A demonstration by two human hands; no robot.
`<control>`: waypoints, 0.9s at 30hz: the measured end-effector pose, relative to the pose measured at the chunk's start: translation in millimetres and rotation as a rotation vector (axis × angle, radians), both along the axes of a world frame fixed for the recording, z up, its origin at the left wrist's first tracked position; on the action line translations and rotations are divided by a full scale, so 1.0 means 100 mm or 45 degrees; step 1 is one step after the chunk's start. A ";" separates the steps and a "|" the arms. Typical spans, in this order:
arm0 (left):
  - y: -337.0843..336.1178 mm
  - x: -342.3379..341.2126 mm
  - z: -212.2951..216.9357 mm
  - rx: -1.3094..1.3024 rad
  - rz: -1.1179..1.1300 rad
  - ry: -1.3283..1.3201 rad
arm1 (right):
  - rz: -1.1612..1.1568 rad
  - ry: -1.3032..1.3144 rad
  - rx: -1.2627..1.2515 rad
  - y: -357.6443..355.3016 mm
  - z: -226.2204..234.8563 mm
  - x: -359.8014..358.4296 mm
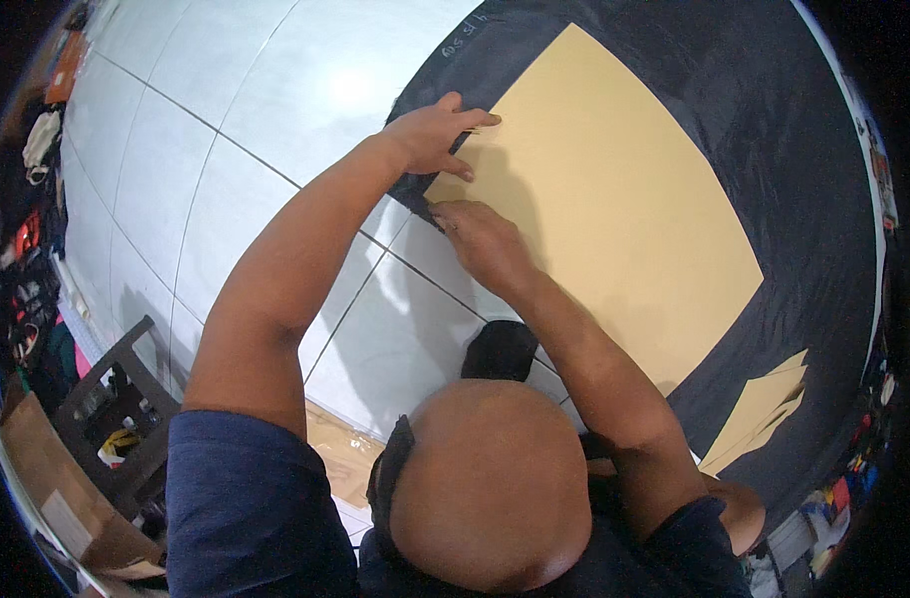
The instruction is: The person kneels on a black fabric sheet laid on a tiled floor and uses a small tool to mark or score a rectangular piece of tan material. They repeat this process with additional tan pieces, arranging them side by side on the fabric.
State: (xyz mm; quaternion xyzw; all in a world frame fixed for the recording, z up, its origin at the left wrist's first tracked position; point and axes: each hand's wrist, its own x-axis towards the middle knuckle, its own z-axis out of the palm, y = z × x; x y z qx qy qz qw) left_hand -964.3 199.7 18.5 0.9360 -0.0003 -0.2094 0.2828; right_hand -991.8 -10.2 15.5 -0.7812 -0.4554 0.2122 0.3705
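Note:
A large tan sheet (614,189), like card or stiff paper, lies flat on spread black fabric (774,169). My left hand (435,135) rests over the sheet's left edge, its fingers apart and the thumb and forefinger tips on the tan surface. Just below it, my right hand (487,244) is at the sheet's near left corner. Its fingers are closed and bent there, beside the fabric's edge; what they pinch, if anything, is hidden. Pale handwritten marks show on the fabric beyond my left hand.
Smaller tan pieces (759,414) lie stacked on the fabric at right. White floor tiles (246,189) spread to the left. My bent knee (490,478) rises in front, near a black rounded object (500,349). A dark plastic frame (126,409) and cardboard box (66,478) stand lower left.

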 end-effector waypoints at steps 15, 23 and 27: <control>-0.01 0.00 0.00 0.015 0.001 0.023 | 0.039 -0.077 -0.218 -1.40 0.16 -0.03; -0.14 0.06 0.22 0.155 0.001 0.104 | 0.050 -0.080 -0.119 -1.17 0.15 -0.02; -0.15 0.06 0.22 0.214 -0.014 0.075 | -0.007 -0.046 -0.302 -1.69 0.21 -0.05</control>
